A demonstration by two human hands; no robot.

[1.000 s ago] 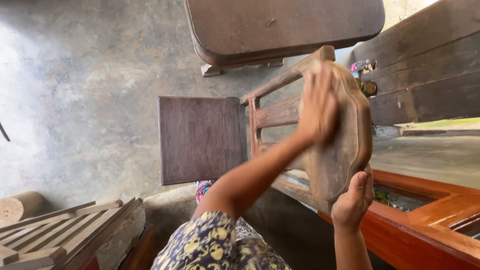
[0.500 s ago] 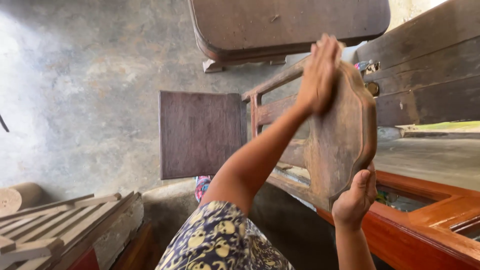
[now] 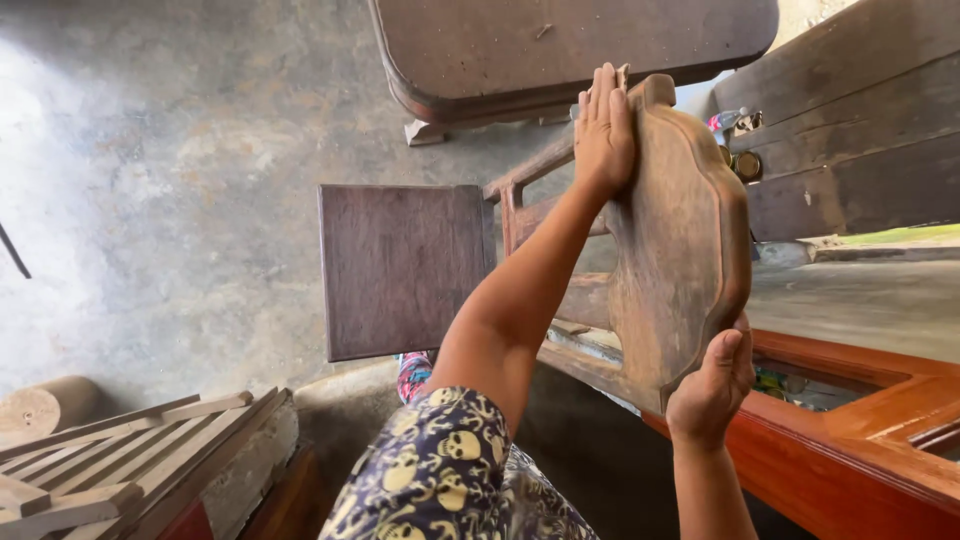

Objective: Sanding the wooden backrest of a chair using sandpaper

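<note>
A worn brown wooden chair (image 3: 690,240) lies on its side in front of me, its shaped top rail facing me and its dark square seat (image 3: 400,270) to the left. My left hand (image 3: 603,130) presses flat against the upper end of the top rail, fingers straight and together. A small pale corner shows past the fingertips, and I cannot tell what it is. My right hand (image 3: 712,385) grips the lower edge of the same rail, thumb on the face.
A dark wooden tabletop (image 3: 570,50) hangs over the chair at the top. An orange-red varnished wooden frame (image 3: 850,440) sits at the lower right. Pale wooden slats (image 3: 100,460) and a log end (image 3: 40,405) lie at the lower left. Dark planks (image 3: 850,130) stand at the upper right on a concrete floor (image 3: 160,200).
My left hand has slid along the top rail from its middle to its far end. My right hand has kept its grip on the lower edge.
</note>
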